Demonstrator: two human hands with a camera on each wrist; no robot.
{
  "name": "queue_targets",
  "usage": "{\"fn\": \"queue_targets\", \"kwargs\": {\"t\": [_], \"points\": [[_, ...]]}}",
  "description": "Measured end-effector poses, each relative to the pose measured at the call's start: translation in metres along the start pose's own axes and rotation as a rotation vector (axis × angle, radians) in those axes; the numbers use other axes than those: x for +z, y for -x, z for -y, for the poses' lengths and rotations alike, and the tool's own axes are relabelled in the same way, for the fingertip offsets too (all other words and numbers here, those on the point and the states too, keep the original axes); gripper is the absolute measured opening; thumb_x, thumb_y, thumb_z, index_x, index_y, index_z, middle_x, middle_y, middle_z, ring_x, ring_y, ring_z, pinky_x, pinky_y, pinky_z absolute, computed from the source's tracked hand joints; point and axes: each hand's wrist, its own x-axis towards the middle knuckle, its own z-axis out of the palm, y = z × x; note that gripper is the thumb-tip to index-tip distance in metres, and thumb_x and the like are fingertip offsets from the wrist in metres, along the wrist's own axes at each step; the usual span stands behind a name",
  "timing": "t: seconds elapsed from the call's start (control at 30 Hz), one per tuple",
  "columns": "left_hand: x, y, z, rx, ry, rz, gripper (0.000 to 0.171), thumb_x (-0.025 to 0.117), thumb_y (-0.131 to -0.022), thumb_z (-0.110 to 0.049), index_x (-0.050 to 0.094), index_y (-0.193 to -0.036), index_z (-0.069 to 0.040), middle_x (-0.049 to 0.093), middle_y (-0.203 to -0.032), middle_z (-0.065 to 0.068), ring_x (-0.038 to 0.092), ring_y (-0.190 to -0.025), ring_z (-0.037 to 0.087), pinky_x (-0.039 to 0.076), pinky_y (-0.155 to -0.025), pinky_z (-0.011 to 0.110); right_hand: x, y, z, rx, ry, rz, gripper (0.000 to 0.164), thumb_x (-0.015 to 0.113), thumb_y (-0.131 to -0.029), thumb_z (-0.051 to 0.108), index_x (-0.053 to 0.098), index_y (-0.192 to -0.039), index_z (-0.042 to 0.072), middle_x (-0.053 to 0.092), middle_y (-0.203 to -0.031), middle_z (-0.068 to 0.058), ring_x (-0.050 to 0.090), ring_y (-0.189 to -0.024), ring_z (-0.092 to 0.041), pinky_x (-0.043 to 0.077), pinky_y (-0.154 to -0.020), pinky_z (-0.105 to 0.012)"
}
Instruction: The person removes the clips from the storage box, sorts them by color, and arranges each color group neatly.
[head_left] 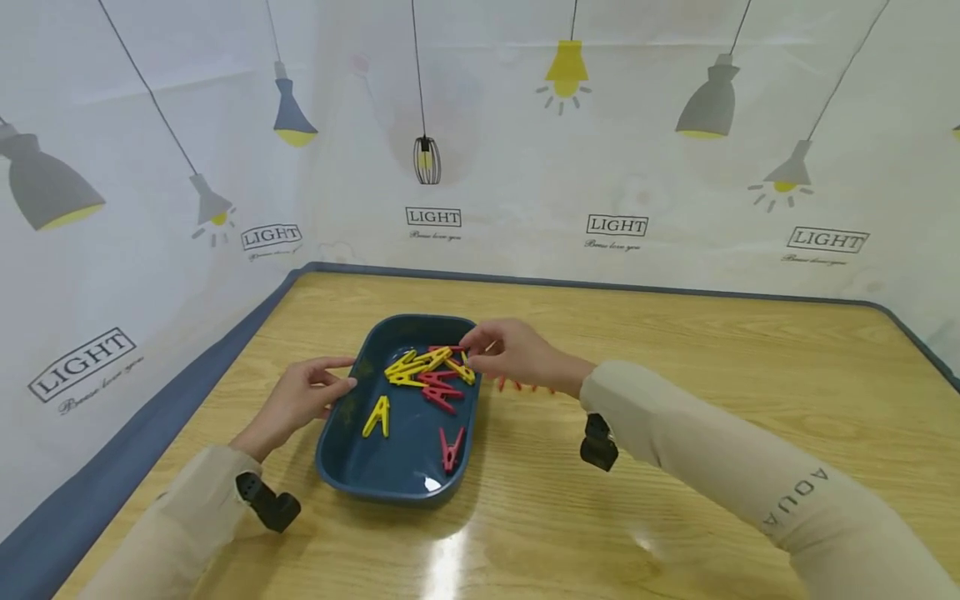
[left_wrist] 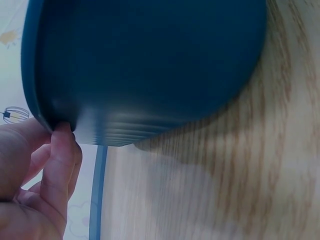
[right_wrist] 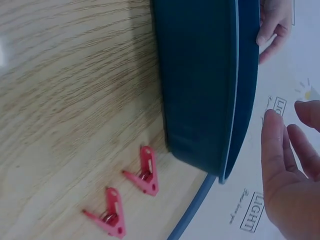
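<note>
A dark blue plastic bin (head_left: 397,458) with rounded corners holds several yellow clothespins (head_left: 383,404) and red clothespins (head_left: 450,457), most of them heaped at its far right. My left hand (head_left: 303,396) pinches the bin's left rim between thumb and fingers, its fingertips against the outer wall (left_wrist: 140,60) in the left wrist view. Over the far right rim is my right hand (head_left: 513,354), fingers bent loosely. In the right wrist view a gap shows between its thumb and fingers (right_wrist: 274,130), with nothing held there.
Just right of the bin, several red clothespins (right_wrist: 149,172) lie in a row on the wood-grain table (head_left: 675,483), partly hidden by the right hand in the head view. A white curtain (head_left: 517,183) printed with lamps borders the table's back and left.
</note>
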Motion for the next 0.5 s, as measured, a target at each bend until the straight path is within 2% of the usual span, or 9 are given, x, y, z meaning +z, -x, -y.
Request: {"fn": "queue_targets", "kwargs": {"t": [0.13,0.33,0.5], "points": [[0.0,-0.001,0.0,0.01,0.014,0.005,0.047,0.057,-0.087,-0.023,0.046,-0.128,-0.003,0.059,-0.094,0.018,0.057,-0.071,0.019,0.051,-0.062,0.033,0.011,-0.013,0.004,-0.009,0.069,0.045,0.024,0.059,-0.084,0.007,0.058,-0.107,0.0,0.061,-0.095,-0.01,0.06,-0.078,-0.017,0.05,-0.063,-0.026],[0.0,0.0,0.001,0.012,0.036,0.013,0.047,0.057,-0.087,-0.023,0.046,-0.128,-0.002,0.059,-0.097,0.02,0.057,-0.076,0.021,0.051,-0.062,0.034,0.024,-0.032,0.002,-0.075,0.201,0.116,0.025,0.06,-0.084,0.009,0.059,-0.107,0.0,0.061,-0.099,-0.011,0.058,-0.087,-0.016,0.047,-0.073,-0.023],[0.0,0.0,0.001,0.015,0.047,0.017,0.048,0.057,-0.087,-0.024,0.045,-0.128,-0.003,0.059,-0.099,0.021,0.057,-0.077,0.024,0.051,-0.062,0.033,0.03,-0.042,0.0,-0.071,0.235,0.141,0.024,0.06,-0.084,0.011,0.059,-0.106,0.0,0.062,-0.094,-0.006,0.058,-0.086,-0.015,0.046,-0.076,-0.023]]}}
